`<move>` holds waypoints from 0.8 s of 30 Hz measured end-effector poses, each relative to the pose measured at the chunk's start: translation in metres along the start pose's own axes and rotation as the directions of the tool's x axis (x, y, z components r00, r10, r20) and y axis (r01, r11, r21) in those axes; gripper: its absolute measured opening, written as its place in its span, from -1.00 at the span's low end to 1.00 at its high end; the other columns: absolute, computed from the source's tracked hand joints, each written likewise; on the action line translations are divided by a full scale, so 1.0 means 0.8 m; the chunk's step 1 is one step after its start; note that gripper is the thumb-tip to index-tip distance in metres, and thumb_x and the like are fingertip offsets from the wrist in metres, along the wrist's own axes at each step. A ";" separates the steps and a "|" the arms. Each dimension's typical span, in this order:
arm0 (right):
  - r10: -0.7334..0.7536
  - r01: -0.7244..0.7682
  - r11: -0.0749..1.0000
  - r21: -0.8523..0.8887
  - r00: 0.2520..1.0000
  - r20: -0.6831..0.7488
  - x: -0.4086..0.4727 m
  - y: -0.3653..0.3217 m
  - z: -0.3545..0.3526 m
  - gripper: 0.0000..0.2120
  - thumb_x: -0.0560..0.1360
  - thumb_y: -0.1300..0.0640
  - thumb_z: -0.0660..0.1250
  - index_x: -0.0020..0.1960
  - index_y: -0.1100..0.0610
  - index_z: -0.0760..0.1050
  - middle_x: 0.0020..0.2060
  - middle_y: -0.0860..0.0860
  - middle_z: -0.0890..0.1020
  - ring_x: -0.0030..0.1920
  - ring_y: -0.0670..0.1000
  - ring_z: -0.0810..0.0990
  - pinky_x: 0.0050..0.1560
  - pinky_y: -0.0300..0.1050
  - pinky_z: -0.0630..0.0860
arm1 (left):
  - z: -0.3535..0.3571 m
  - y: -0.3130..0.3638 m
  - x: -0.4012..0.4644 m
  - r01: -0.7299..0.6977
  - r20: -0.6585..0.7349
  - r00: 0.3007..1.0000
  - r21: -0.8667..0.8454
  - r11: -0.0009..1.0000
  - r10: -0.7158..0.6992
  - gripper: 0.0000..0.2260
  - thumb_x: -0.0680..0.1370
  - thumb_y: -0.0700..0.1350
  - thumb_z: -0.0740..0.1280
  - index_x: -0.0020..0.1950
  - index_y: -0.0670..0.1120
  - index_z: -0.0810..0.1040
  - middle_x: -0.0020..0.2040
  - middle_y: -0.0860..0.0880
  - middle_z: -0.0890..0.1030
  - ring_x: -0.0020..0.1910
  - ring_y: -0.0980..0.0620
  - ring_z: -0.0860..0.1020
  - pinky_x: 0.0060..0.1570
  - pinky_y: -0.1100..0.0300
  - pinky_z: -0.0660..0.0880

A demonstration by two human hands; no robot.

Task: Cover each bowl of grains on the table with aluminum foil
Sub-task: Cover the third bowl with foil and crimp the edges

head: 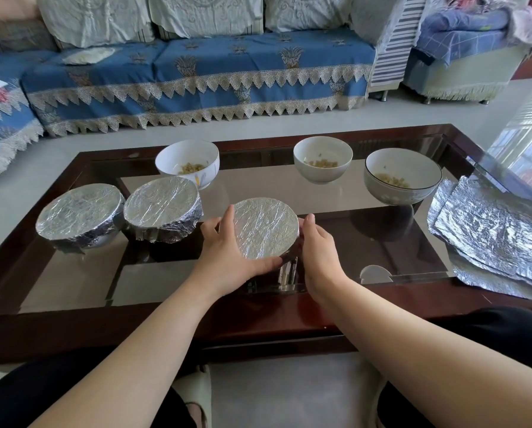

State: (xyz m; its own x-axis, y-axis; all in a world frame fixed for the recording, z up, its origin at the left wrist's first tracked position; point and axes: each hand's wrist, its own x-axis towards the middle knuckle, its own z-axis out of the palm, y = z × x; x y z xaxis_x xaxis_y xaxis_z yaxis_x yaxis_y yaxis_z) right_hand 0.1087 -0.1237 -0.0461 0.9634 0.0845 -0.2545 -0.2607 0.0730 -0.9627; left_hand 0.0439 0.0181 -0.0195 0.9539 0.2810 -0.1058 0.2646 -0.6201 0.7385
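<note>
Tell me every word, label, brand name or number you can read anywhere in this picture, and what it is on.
None: no readable text shows anywhere.
Three uncovered bowls: a small painted motif only, no lettering.
Three foil-covered bowls: bare crinkled foil.
Foil sheets: no print or brand.
Sofa cover: woven plant patterns, no words.
Table: no label in view.

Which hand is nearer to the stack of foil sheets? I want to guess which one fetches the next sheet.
The right hand. It grips the right side of the foil-covered bowl, on the side toward the stack of foil sheets. The left hand holds the bowl's left side, farther away.
</note>
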 end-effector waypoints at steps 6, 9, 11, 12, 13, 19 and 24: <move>0.113 -0.121 0.986 0.116 0.991 0.073 0.019 0.000 -0.006 -0.53 0.70 -0.06 -0.04 0.16 0.19 0.56 0.06 0.12 0.69 0.04 -0.01 0.68 0.04 -0.15 0.57 | 0.003 -0.004 0.003 -0.020 -0.016 1.000 0.003 1.000 0.020 0.23 0.25 0.23 0.59 0.61 0.03 -0.22 0.46 0.04 -0.06 0.51 0.09 0.12 0.38 0.31 0.01; 0.140 -0.149 0.971 0.189 0.988 0.060 0.021 0.001 -0.008 -0.50 0.69 -0.08 -0.04 0.37 0.27 0.37 0.21 0.16 0.62 0.20 0.07 0.61 0.31 0.01 0.47 | 0.003 -0.005 0.004 -0.026 -0.019 0.999 -0.008 1.000 0.026 0.24 0.24 0.22 0.60 0.61 0.05 -0.22 0.47 0.06 -0.07 0.51 0.09 0.11 0.39 0.29 0.02; 0.126 -0.131 0.971 0.198 0.991 0.038 0.017 0.004 -0.006 -0.51 0.69 -0.07 -0.04 0.40 0.27 0.32 0.22 0.19 0.60 0.24 0.10 0.58 0.39 0.10 0.41 | 0.004 -0.006 0.004 -0.022 -0.025 0.999 -0.010 1.000 0.022 0.24 0.24 0.22 0.60 0.61 0.06 -0.22 0.47 0.05 -0.07 0.51 0.08 0.12 0.40 0.28 0.03; 0.101 -0.105 0.976 0.189 0.994 0.031 0.014 0.007 -0.003 -0.53 0.69 -0.06 -0.04 0.37 0.26 0.35 0.20 0.21 0.61 0.23 0.10 0.59 0.38 0.12 0.41 | 0.004 -0.006 0.004 -0.020 -0.031 0.999 -0.011 1.000 0.020 0.24 0.24 0.21 0.60 0.61 0.05 -0.21 0.48 0.04 -0.07 0.51 0.08 0.13 0.39 0.28 0.03; 0.073 -0.077 0.983 0.169 0.997 0.028 0.010 0.011 -0.001 -0.57 0.69 -0.06 -0.03 0.31 0.22 0.39 0.17 0.23 0.61 0.20 0.09 0.59 0.36 0.15 0.42 | 0.005 -0.005 0.004 -0.018 -0.037 0.999 -0.013 1.000 0.018 0.23 0.24 0.21 0.60 0.61 0.05 -0.21 0.48 0.03 -0.07 0.51 0.08 0.13 0.39 0.29 0.03; -0.071 0.070 0.997 0.023 0.997 0.028 -0.012 0.023 0.003 -0.76 0.67 -0.10 0.06 0.12 0.01 0.41 0.15 0.00 0.56 0.22 -0.01 0.54 0.35 0.09 0.42 | 0.005 -0.005 0.004 -0.015 -0.036 0.999 -0.038 0.999 0.014 0.21 0.25 0.20 0.61 0.61 0.07 -0.19 0.48 0.04 -0.06 0.51 0.10 0.13 0.40 0.28 0.05; -0.180 0.180 0.984 0.007 0.984 0.012 -0.023 0.032 0.005 -0.75 0.67 0.00 0.06 0.23 -0.02 0.45 0.21 -0.03 0.58 0.26 -0.08 0.53 0.37 0.05 0.40 | 0.004 -0.005 0.004 -0.008 -0.047 0.999 -0.036 0.999 0.006 0.21 0.23 0.22 0.61 0.61 0.08 -0.16 0.49 0.03 -0.05 0.51 0.10 0.14 0.38 0.28 0.07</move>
State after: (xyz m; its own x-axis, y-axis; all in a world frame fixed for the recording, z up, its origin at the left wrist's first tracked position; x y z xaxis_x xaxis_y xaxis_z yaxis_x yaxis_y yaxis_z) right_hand 0.0839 -0.1193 -0.0658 0.9938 0.0815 -0.0759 -0.0834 0.0935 -0.9921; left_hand 0.0465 0.0189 -0.0249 0.9477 0.3115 -0.0695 0.2517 -0.5956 0.7629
